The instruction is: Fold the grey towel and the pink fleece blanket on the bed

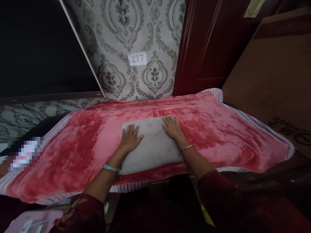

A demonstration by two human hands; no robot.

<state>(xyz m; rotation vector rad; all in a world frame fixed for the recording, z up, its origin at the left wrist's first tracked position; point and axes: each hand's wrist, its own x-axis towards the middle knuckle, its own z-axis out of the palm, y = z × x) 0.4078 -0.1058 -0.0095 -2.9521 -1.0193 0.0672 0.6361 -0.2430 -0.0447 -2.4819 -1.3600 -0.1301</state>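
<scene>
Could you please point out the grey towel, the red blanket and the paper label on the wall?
grey towel (152, 147): head view, its bare middle.
red blanket (230, 139): head view, bare part right of the towel.
paper label (137, 59): head view, its centre.

Support = raised flat surface, fully covered, so what's underneath can't be told. Top layer is a pink-red plush blanket (218, 129) spreading well out to the L of the left hand (130, 137) and R of the right hand (172, 127), w/ a striped cloth (136, 186) showing as a thin edge under it along the near side, below both wrists. Directly on the blanket, approx. centre, lies one folded grey towel (153, 149), flat, w/ both hands palm-down on it: left hand on its L part, right hand at its far R corner.
</scene>
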